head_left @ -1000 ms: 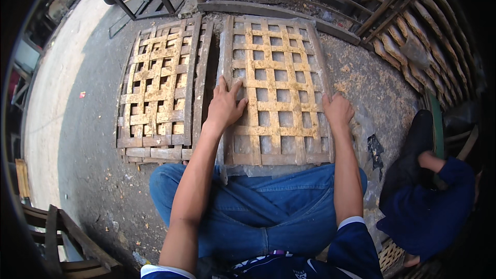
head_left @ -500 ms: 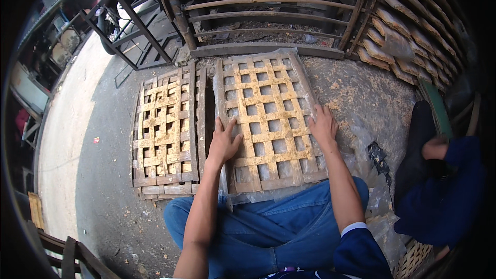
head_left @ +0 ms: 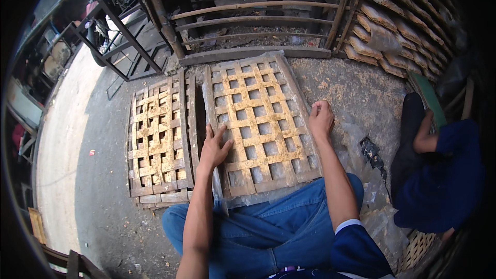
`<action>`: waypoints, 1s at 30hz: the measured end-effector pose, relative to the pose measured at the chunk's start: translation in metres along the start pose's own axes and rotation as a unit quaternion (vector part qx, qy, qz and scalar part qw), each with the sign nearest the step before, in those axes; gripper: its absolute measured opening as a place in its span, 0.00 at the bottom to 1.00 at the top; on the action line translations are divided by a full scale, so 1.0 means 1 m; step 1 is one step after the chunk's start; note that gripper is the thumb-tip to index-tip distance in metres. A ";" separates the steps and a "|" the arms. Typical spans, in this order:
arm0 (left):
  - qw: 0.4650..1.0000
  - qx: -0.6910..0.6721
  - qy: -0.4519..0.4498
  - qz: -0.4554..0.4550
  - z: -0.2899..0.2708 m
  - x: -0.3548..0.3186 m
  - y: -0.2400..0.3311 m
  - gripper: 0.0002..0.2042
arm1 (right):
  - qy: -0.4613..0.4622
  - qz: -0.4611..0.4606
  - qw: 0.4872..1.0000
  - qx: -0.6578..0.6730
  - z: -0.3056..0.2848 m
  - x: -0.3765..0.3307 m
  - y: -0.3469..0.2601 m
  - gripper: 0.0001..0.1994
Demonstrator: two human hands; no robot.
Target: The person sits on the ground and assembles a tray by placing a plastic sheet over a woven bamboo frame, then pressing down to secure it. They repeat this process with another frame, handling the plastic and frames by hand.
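The lattice (head_left: 258,124), a wooden grid frame dusted with yellow-brown crumbs, lay flat on the ground (head_left: 103,186) right in front of your knees, its near edge touching your jeans (head_left: 268,227). You had your left hand (head_left: 216,147) on its left edge, palm down and fingers spread flat over the slats, so that grip was apart and only pressing. Your right hand (head_left: 321,118) sat at the right edge of the frame, fingers curled together against the outer rail; whether they were clamped around the rail or just resting on it I cannot tell.

A second lattice (head_left: 157,144) of the same kind lay just beside the first on its left, with a narrow gap between them, and neither hand touched it. A clear plastic sheet (head_left: 219,194) showed at the near left corner of the first frame, running under it.

Beyond the far edge of both frames stood a rack (head_left: 248,15) of dark horizontal bars. To the far right, stacked trays (head_left: 398,36) leaned in rows. At your right another person (head_left: 439,175) in dark blue sat on the ground, one arm bent, well apart from your hands. Crumbs were scattered over the ground by the right edge of the frame you held.
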State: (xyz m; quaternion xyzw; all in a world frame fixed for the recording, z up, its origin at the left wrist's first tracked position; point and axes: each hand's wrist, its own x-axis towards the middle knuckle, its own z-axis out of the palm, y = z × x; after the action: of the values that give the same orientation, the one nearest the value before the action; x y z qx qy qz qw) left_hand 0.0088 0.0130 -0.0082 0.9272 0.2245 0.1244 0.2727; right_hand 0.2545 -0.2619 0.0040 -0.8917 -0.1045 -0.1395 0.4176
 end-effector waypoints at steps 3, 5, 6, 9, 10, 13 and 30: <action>0.999 -0.031 -0.029 -0.033 -0.007 0.002 0.008 0.31 | 0.025 0.062 0.997 0.038 -0.005 0.014 0.014 0.14; 0.998 -0.047 -0.032 -0.037 -0.005 0.008 0.013 0.31 | 0.046 -0.025 0.998 -0.027 0.001 0.020 0.036 0.18; 0.998 -0.041 -0.026 -0.032 -0.006 0.006 0.010 0.31 | 0.026 -0.082 0.996 -0.036 0.006 0.015 0.033 0.18; 0.999 -0.001 -0.018 -0.043 -0.008 0.005 0.001 0.30 | -0.079 -0.199 0.975 -0.063 0.023 0.007 0.009 0.21; 0.998 0.020 -0.020 -0.049 -0.012 0.006 0.004 0.30 | -0.097 -0.194 0.974 -0.063 0.030 0.011 0.005 0.20; 0.992 0.090 -0.036 -0.084 -0.017 0.009 0.018 0.26 | -0.124 -0.166 0.977 -0.040 0.056 0.043 0.008 0.19; 0.987 0.069 -0.038 -0.139 -0.019 0.010 0.010 0.19 | -0.093 -0.128 0.967 -0.200 0.103 0.086 -0.047 0.14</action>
State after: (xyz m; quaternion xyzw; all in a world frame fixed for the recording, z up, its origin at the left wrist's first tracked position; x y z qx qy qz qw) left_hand 0.0146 0.0191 0.0143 0.9077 0.3487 0.0345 0.2309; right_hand 0.3379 -0.1469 0.0033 -0.9454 -0.2259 -0.1263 0.1983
